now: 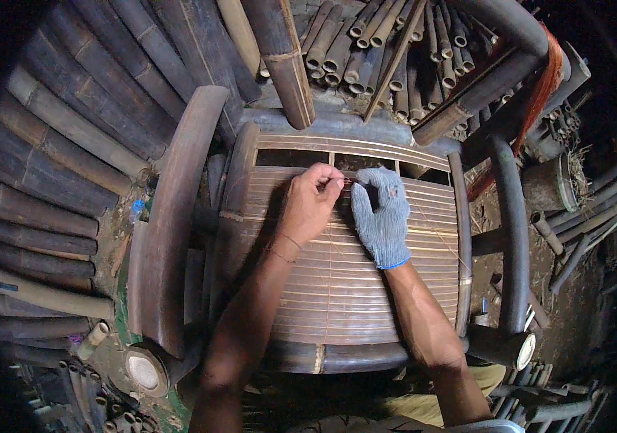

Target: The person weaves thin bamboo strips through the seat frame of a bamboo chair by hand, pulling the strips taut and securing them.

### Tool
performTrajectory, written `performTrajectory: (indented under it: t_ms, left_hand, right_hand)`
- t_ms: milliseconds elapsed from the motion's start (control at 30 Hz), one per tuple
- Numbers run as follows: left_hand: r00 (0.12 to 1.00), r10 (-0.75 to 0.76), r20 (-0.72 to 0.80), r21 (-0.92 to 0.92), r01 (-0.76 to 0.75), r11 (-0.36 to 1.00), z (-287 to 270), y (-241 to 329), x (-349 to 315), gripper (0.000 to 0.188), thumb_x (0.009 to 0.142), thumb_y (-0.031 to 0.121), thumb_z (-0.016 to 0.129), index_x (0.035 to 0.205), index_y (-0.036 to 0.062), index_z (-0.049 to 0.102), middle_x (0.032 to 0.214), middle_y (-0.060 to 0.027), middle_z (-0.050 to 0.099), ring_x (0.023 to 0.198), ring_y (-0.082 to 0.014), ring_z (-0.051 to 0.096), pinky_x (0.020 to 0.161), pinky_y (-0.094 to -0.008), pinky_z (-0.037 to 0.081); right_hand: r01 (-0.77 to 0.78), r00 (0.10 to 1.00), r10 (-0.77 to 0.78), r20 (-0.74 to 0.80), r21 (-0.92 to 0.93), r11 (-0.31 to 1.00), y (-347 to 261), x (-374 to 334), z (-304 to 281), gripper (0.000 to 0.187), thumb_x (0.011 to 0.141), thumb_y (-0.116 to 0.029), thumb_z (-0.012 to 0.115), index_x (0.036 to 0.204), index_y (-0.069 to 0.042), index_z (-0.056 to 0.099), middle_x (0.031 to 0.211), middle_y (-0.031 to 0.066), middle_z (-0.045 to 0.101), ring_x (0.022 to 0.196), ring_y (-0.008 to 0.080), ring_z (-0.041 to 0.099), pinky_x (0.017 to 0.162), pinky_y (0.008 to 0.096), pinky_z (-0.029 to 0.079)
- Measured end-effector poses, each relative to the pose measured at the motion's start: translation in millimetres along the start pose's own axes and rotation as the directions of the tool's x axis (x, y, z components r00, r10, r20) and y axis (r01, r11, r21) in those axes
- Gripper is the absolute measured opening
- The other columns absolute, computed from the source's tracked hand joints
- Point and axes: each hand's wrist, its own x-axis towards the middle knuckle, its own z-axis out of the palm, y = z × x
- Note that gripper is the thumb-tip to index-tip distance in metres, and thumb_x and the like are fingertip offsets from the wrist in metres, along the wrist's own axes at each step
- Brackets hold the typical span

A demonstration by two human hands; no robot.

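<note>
A thin reddish cord (347, 180) is stretched short between two sets of fingertips, just above the upper slats of a bamboo chair seat (366, 310), beside the uncovered strip near the back rail. The bare left hand (313, 200) grips it in a closed pinch of thumb and forefinger, the other fingers curled in toward the palm. The right hand (382, 216), in a grey knitted glove (388, 234) with a blue cuff, pinches the cord's other side between thumb and forefinger tips, leaving a rounded gap behind them; its remaining fingers are bent. The two pinches sit close together, not touching. Both forearms reach up from the lower edge, the left slanting rightward, the right slanting leftward, backs of the hands mostly upward.

A line of similar cord runs down the middle of the slats. Around the seat stand the dark back rail (344, 124), the front rail (380, 357) and a broad left armrest (178, 224). Farther out, bamboo poles (70, 173) lie at left, cut bamboo tubes (366, 58) are piled beyond the chair, and a bucket (548, 185) is at right.
</note>
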Motion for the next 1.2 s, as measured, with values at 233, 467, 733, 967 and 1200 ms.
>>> performTrajectory:
  t_ms: [233, 467, 733, 967, 1200]
  left_hand:
    - [0.996, -0.072, 0.045, -0.243, 0.081, 0.967, 2, -17, 4, 0.017, 0.091, 0.012, 0.063, 0.100, -0.0028, 0.066, 0.089, -0.0085, 0.069, 0.083, -0.0149, 0.062, 0.076, -0.0300, 0.050]
    - [0.958, -0.105, 0.267, -0.338, 0.195, 0.921, -21, 0, 6, 0.019, 0.089, 0.011, 0.067, 0.102, -0.0027, 0.068, 0.093, -0.0047, 0.069, 0.087, -0.0104, 0.061, 0.081, -0.0256, 0.049]
    - [0.950, -0.136, 0.280, -0.098, 0.169, 0.981, -19, 12, 1, 0.017, 0.088, 0.013, 0.068, 0.095, -0.0019, 0.072, 0.082, -0.0038, 0.069, 0.076, -0.0107, 0.060, 0.074, -0.0270, 0.050]
    - [0.986, -0.107, 0.124, -0.439, 0.151, 0.886, 0, 12, 4, 0.017, 0.092, 0.013, 0.063, 0.101, -0.0011, 0.065, 0.088, -0.0023, 0.065, 0.081, -0.0094, 0.057, 0.077, -0.0244, 0.046]
    - [0.985, 0.021, 0.174, -0.430, 0.057, 0.901, -14, -1, 4, 0.008, 0.091, 0.005, 0.061, 0.096, 0.0013, 0.064, 0.090, -0.0009, 0.064, 0.086, -0.0093, 0.058, 0.080, -0.0246, 0.047]
  right_hand:
    - [0.239, 0.968, -0.221, 0.115, -0.177, 0.955, -1, 4, -3, 0.018, 0.077, -0.016, 0.072, 0.094, -0.014, 0.066, 0.088, 0.0068, 0.063, 0.086, 0.0278, 0.061, 0.098, 0.0498, 0.043]
    - [0.254, 0.967, -0.249, 0.055, -0.157, 0.954, 4, 3, -2, 0.013, 0.080, -0.018, 0.070, 0.091, -0.013, 0.067, 0.082, 0.0074, 0.061, 0.083, 0.0277, 0.060, 0.099, 0.0494, 0.043]
    - [0.251, 0.966, -0.256, 0.030, -0.332, 0.909, 10, 13, -13, 0.013, 0.075, -0.019, 0.070, 0.082, -0.010, 0.063, 0.077, 0.0100, 0.057, 0.078, 0.0302, 0.057, 0.094, 0.0509, 0.042]
    - [-0.533, 0.845, 0.458, 0.277, 0.359, 0.766, -20, 0, -13, 0.039, 0.093, -0.025, 0.062, 0.120, 0.000, 0.049, 0.097, 0.0105, 0.060, 0.085, 0.0232, 0.058, 0.079, 0.0373, 0.049]
    - [-0.535, 0.726, 0.385, 0.570, 0.115, 0.837, -164, -73, -124, 0.060, 0.093, -0.013, 0.060, 0.142, 0.006, 0.031, 0.085, 0.0025, 0.055, 0.079, 0.0153, 0.054, 0.076, 0.0286, 0.048]
